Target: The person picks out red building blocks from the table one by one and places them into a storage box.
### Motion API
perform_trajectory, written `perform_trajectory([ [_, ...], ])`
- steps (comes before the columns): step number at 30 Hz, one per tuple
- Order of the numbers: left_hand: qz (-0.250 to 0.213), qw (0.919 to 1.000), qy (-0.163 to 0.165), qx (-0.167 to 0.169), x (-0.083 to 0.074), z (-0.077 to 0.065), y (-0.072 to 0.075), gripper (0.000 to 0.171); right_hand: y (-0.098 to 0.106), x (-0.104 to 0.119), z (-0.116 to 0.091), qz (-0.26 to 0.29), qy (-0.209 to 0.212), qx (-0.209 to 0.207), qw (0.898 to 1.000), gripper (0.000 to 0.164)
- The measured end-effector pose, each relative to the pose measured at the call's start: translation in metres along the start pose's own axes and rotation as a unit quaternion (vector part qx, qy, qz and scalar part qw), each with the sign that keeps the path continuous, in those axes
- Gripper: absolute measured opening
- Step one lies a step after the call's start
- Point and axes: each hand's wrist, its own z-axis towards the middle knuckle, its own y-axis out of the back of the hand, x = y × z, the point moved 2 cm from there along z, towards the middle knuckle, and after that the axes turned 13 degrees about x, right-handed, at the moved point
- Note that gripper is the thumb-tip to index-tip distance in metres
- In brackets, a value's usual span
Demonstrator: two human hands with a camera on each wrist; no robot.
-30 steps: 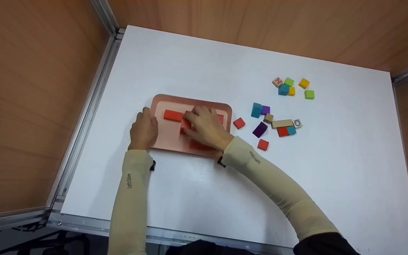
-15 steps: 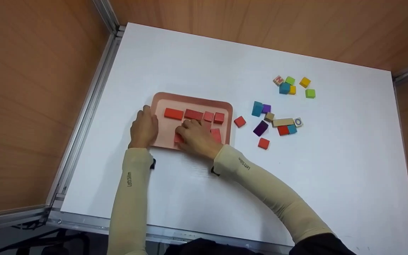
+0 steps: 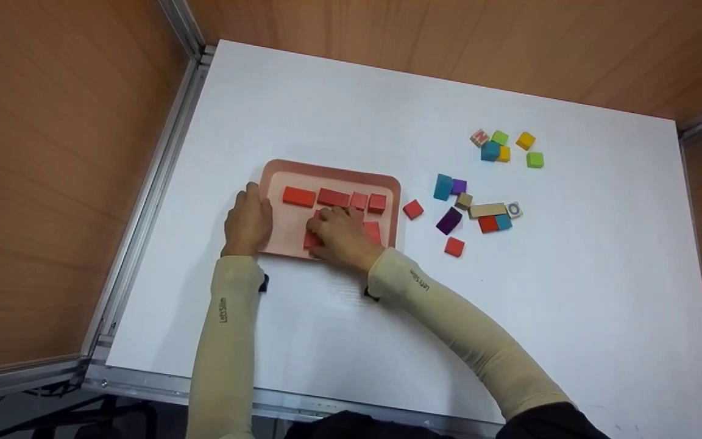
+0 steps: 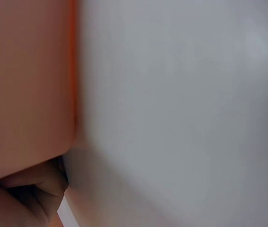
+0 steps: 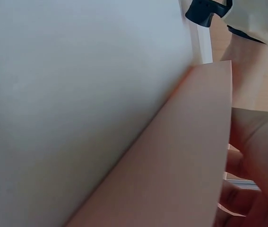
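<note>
A pink tray (image 3: 276, 245) lies on the white table. At its left side, my left hand (image 3: 246, 222) holds the rim; the left wrist view shows bent fingers (image 4: 44, 184) against the tray wall (image 4: 25, 85). Inside the tray, near its front edge, my right hand (image 3: 348, 239) pinches a red block (image 3: 311, 239), partly hidden under the fingers. Along the back of the tray lie an orange-red long block (image 3: 298, 196), a dark red long block (image 3: 333, 197) and two small red cubes (image 3: 377, 203). Another red block (image 3: 373, 231) shows right of the hand.
Right of the tray lie a red cube (image 3: 413, 209), another red cube (image 3: 454, 246) and a purple block (image 3: 449, 221). A tan long block (image 3: 487, 210) touches a red block (image 3: 488, 224). Farther back is a cluster with a blue cube (image 3: 490, 151). Wooden walls border the table.
My right hand has come from the tray's back middle towards its front edge with the red block, then shifted it slightly right. The left hand keeps its place at the rim.
</note>
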Motion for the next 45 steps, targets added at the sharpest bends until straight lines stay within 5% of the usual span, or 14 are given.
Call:
perform_trajectory([
  [11,0.011,0.9999,-0.010,-0.006,0.002,-0.001,0.000,0.036,0.027,-0.014,-0.018,0.056,0.000,-0.066,0.996,0.033],
  [18,0.009,0.9999,0.007,0.000,0.004,-0.001,0.003,0.039,0.047,-0.049,-0.045,0.068,-0.069,-0.110,0.989,0.034],
  [27,0.015,0.9999,0.002,-0.005,0.008,-0.003,0.003,0.033,0.054,-0.105,-0.081,0.119,-0.144,-0.170,0.968,0.035],
  [33,0.017,0.9998,-0.002,-0.006,0.010,-0.003,0.003,0.031,0.053,-0.122,-0.091,0.130,-0.194,-0.155,0.960,0.037],
  [45,0.011,0.9998,-0.016,-0.003,0.001,0.001,0.001,0.031,0.022,-0.141,-0.094,0.108,-0.235,-0.073,0.963,0.050],
])
